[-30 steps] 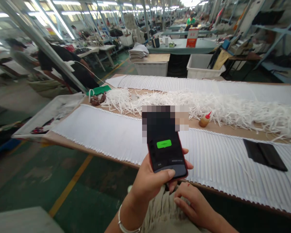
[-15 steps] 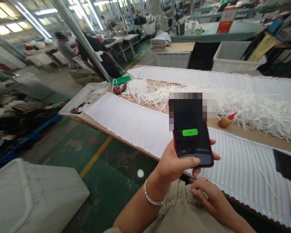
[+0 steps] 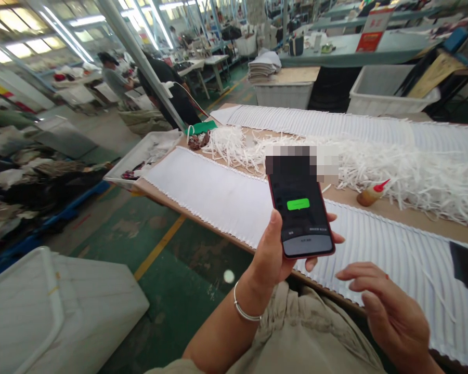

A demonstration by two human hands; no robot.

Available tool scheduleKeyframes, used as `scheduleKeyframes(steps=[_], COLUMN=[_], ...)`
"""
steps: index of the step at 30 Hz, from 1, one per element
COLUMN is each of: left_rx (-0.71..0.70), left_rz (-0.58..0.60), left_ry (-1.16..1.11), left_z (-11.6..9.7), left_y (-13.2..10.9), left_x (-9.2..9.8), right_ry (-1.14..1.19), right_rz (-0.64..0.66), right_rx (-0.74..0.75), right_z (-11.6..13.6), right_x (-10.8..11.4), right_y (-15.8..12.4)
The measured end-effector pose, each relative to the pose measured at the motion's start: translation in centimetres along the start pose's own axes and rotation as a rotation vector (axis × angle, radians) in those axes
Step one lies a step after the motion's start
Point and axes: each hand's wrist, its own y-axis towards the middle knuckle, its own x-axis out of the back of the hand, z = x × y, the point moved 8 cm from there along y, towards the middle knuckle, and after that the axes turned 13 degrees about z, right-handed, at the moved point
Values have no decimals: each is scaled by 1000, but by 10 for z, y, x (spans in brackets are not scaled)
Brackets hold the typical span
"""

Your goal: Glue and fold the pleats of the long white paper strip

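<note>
A smartphone with a dark screen and a green bubble on it rests in my left hand. That hand is closed around the phone, thumb along its left edge and fingertips showing at the right; a bangle circles the wrist. Lower right, my right hand hangs in the air with fingers bent and apart, holding nothing. Beneath it lie overlapping white fabric pieces in a long row along the table edge. A flat white stretch of fabric continues the row to the left.
Behind the phone, a heap of white strips runs along the table, with a red-tipped bottle beside it. A white bin stands on the floor at left. A slanted metal post rises by the table's far left corner, near two people.
My right hand has risen from my lap and moved right, its fingers spreading. My left thumb has shifted from the screen's bottom to the phone's left edge.
</note>
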Motion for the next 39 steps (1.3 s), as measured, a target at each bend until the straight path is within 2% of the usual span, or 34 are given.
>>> scheduleKeyframes(steps=[3,5,9,12,19,27,39], left_rx=[-16,-30,-25,-19,-31,13,-26], left_rz=[-22,-25,-25,-47,-91,-68,-84], left_ry=[-24,-54,-108,-136,-201,-216,-239], left_z=[0,-1,-2,-1,-2,-1,-1], left_y=[-2,-3,-6,-10,-13,-16,-21], left_x=[3,3,-1,-1,-4,-4,-1], right_ry=[-117,-231,-414,-448,-467,-495,-492], right_rz=[-132,-156,-128,-91,-44,-36,-13], right_rx=[104,169,296,350,335,344,337], right_z=[27,46,77,90,100,109,112], right_x=[16,19,10,-3,-25,-35,-47], right_y=[0,2,14,24,35,42,52])
